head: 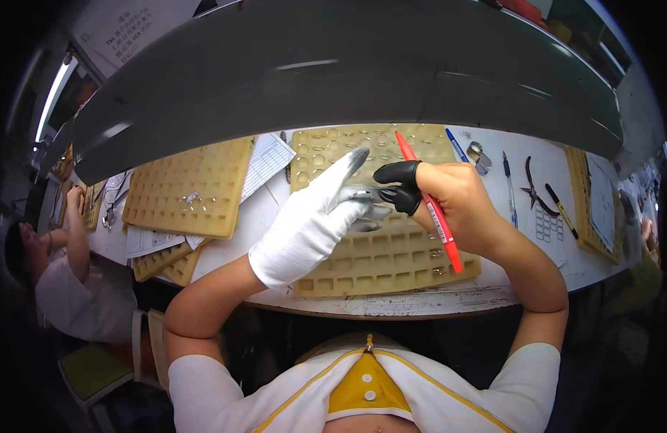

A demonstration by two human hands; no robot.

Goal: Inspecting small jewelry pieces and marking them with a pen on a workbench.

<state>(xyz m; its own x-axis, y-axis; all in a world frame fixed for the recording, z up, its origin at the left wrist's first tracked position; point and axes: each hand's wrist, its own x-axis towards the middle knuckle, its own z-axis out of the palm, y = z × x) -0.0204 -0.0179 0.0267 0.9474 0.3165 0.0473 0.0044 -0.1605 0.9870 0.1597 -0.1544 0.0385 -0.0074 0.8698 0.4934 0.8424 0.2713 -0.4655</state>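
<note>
My left hand (317,216) wears a white glove with grey fingertips and grips a small shiny metal piece (361,193) over the tray. Whether that piece is a ring cannot be made out. A red pen (442,230) lies through the grasp of my right hand (452,195), its tip pointing away from me. Black finger cots cover the right thumb and forefinger, which meet the left fingers beside the metal piece. Under both hands spreads a yellowish compartment tray (360,279); ring-like metal pieces sit in its far pockets and along its right side.
Left, another compartment tray (165,178) holding metal pieces rests on papers (149,242) and more trays. Pens, a magnifying loupe (478,158), pliers (531,187) and a tray with paper (588,216) lie right. A dark hood (344,70) overhangs the table. A co-worker (79,287) sits left.
</note>
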